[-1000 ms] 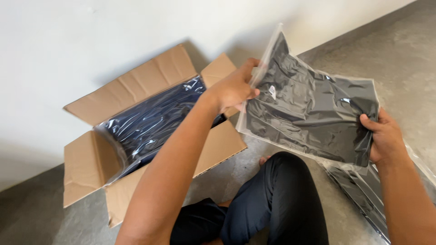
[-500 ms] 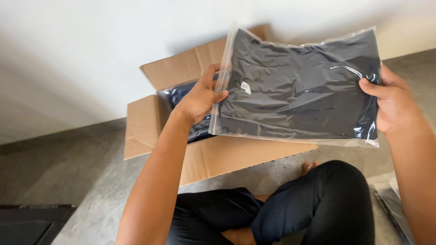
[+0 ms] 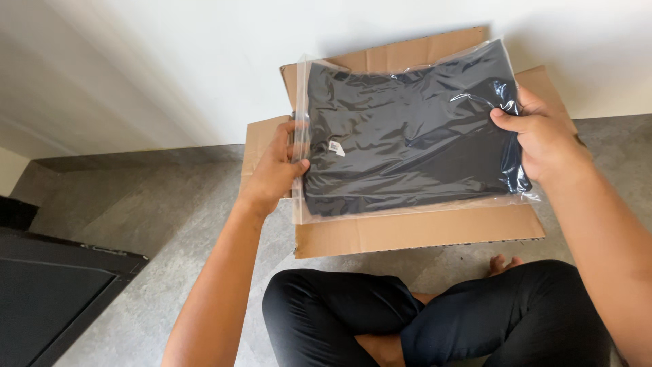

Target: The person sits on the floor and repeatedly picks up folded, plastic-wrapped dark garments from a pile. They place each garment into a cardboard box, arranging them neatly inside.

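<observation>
Both hands, left [image 3: 277, 166] and right [image 3: 543, 139], are gripping the bagged dark garment [image 3: 407, 132] by its edges, fingers clenched, holding it flat over the open box [image 3: 414, 231], seemingly mid-inspection.

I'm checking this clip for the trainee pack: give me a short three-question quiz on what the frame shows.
1. True or false: both hands grip the clear bag of dark folded cloth.
2. Which sits behind the bag? A) open cardboard box B) metal shelf C) plastic crate
3. Fill in: the person sits cross-legged on a grey ____ floor.

Key:
1. True: the left hand pinches one side edge, the right hand the other.
2. A, the cardboard box.
3. Concrete; the floor meets a white wall.
</observation>
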